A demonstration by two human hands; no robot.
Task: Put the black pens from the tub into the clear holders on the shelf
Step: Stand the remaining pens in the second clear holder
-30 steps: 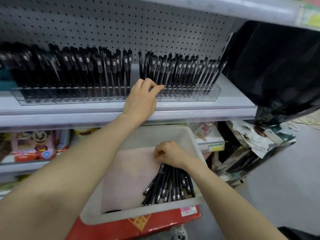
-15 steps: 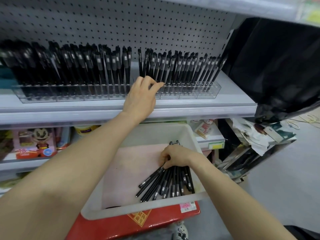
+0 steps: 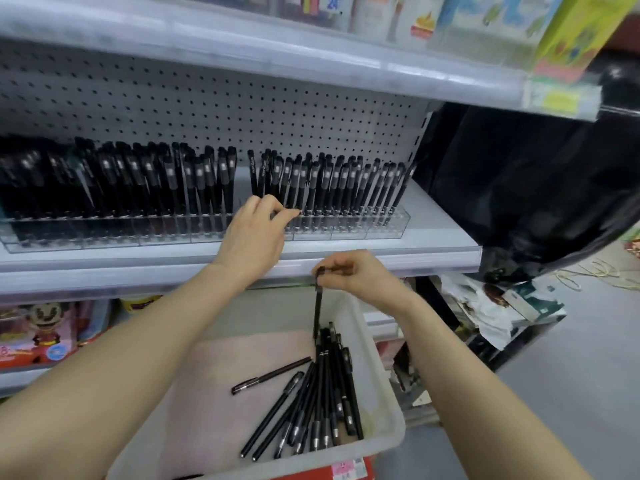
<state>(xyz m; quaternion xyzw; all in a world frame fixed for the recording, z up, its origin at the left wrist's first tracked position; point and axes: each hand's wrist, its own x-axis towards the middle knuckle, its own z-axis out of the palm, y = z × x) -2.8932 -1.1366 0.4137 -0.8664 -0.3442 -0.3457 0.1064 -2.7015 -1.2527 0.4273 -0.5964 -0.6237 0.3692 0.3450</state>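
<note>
Right hand: raised from the tub since the earlier frame; a black pen is pinched at its top.
Left hand: curled against standing pens in the clear holders; grip cannot be told.
Loose pens: piled in the tub's right side.

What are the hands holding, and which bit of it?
The right hand pinches one black pen by its upper end, so it hangs over the tub. The left hand rests at the clear holder; a hold there cannot be told.
</note>
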